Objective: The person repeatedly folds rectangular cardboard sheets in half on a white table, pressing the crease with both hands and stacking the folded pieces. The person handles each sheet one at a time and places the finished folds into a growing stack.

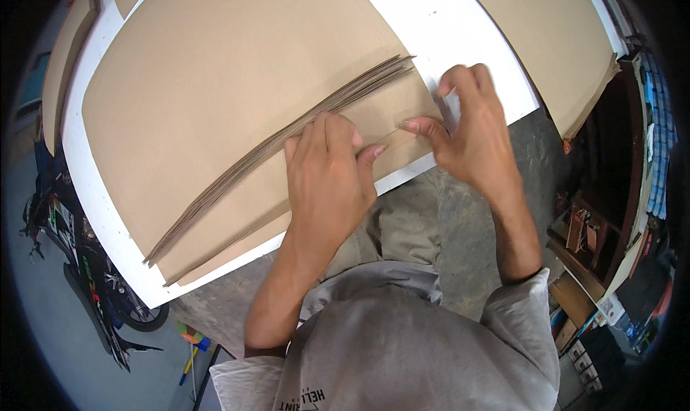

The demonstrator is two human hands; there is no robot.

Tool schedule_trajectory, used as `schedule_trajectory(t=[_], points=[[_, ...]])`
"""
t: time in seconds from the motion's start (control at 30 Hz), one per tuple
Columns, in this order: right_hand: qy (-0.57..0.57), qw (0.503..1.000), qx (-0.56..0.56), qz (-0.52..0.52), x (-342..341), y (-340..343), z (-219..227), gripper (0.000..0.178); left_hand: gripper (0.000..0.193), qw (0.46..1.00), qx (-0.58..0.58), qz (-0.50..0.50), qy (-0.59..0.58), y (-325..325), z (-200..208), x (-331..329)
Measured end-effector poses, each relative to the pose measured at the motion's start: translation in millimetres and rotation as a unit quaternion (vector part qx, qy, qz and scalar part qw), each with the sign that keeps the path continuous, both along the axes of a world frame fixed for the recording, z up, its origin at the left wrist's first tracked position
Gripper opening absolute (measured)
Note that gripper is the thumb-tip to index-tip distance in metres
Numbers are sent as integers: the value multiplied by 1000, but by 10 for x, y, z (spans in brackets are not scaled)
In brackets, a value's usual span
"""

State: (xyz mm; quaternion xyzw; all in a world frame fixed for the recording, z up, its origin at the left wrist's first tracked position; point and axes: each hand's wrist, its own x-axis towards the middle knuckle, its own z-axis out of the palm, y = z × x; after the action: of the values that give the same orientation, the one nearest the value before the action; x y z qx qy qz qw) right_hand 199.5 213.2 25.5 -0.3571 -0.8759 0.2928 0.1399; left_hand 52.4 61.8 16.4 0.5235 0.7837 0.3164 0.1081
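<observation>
Thin brown cardboard strips lie in a long, slightly bowed bundle [237, 170] across a large brown cardboard sheet [215, 66]. Nearer to me, one separate strip [230, 244] runs along the sheet's near side and passes under my left hand [327, 159]. That hand is closed on the strip, its knuckles beside the bundle. My right hand [471, 134] is over the sheet's right end, thumb stretched toward the strip's line and the other fingers bent, apart from the thumb. A greyish patch shows between its thumb and fingers; I cannot make out what it is.
The sheet rests on a white tabletop [474, 34] whose near edge runs close to my body. More cardboard [553, 44] stands at the right, beside a dark wooden shelf unit [586, 242] with small items. A motorbike [90, 274] is on the floor at the left.
</observation>
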Motion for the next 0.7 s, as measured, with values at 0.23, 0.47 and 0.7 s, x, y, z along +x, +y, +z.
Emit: schedule_trajectory(t=[0.23,0.47,0.7], points=[[-108,981,-161,-29,-73,163,72,51,38,998,-24,11,-53,7,27,23],[27,996,81,-31,-91,128,105,51,41,984,-170,26,-51,299,293,-28],[121,954,276,-2,-718,130,-383,56,35,984,-176,-14,-21,289,241,-97]])
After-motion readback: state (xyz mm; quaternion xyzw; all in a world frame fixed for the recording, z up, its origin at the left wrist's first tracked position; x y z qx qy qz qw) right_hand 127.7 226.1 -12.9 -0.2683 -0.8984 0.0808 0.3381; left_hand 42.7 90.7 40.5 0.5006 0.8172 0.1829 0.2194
